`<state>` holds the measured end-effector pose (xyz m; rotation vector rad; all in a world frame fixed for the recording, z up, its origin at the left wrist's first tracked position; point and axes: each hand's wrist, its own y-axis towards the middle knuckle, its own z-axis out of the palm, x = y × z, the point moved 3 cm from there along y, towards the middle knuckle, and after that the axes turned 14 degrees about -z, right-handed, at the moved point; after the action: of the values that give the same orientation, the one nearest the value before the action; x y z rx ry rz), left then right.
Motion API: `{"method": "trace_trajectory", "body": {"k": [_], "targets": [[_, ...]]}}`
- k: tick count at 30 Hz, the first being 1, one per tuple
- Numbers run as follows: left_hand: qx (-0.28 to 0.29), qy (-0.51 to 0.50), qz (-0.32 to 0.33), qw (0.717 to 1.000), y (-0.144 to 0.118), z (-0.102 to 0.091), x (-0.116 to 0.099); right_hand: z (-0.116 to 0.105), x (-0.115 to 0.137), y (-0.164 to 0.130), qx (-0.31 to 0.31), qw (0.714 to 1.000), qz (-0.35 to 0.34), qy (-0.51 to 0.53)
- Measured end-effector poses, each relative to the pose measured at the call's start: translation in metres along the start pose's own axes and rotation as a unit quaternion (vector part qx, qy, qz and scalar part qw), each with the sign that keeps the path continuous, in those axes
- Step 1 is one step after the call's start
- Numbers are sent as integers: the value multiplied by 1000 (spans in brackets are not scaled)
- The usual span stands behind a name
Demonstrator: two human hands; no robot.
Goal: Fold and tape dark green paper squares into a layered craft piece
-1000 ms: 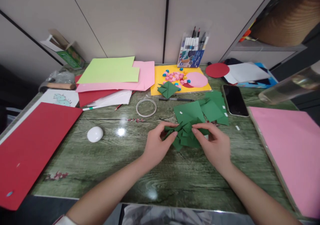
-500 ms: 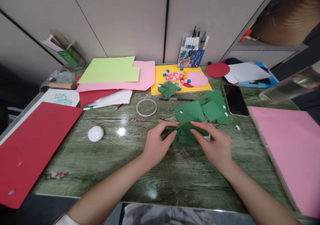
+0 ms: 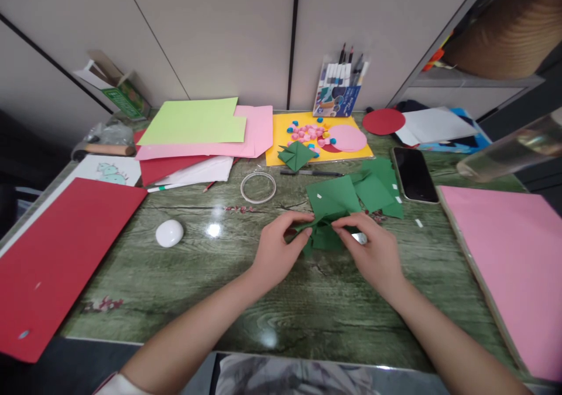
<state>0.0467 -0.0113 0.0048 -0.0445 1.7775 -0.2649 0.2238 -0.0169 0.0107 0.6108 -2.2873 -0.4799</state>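
Your left hand [image 3: 276,253] and right hand [image 3: 373,254] pinch the folded green piece [image 3: 322,234] at mid-table [image 3: 184,278], fingers closed on it. A finished piece [image 3: 295,155] rests behind (green squares [image 3: 351,193] remain unfolded).

You can't read any text here: the print on the green box [image 3: 127,96] and the pen pack [image 3: 336,99] is too blurred.
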Motion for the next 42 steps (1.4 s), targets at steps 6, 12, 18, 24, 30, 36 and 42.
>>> {"method": "trace_trajectory", "body": {"k": [6,12,18,24,30,36,42], "targets": [[-2,23,7,1000,1,0,-4,3,2,-1,26,994,-71,-74],[-4,29,-1,1000,1,-1,-2,7,2,-5,46,991,-99,-81],[-12,59,-14,998,2,-1,-1,8,1,-6,57,990,-97,-86],[-4,66,-34,997,5,-2,2,12,1,-6,88,988,-100,-72],[15,68,-41,997,7,-2,5,12,2,-6,110,986,-108,-72],[28,76,-40,996,8,-2,3,12,5,-4,109,985,-110,-76],[34,91,-39,994,7,-3,2,13,5,-5,109,985,-114,-67]]}}
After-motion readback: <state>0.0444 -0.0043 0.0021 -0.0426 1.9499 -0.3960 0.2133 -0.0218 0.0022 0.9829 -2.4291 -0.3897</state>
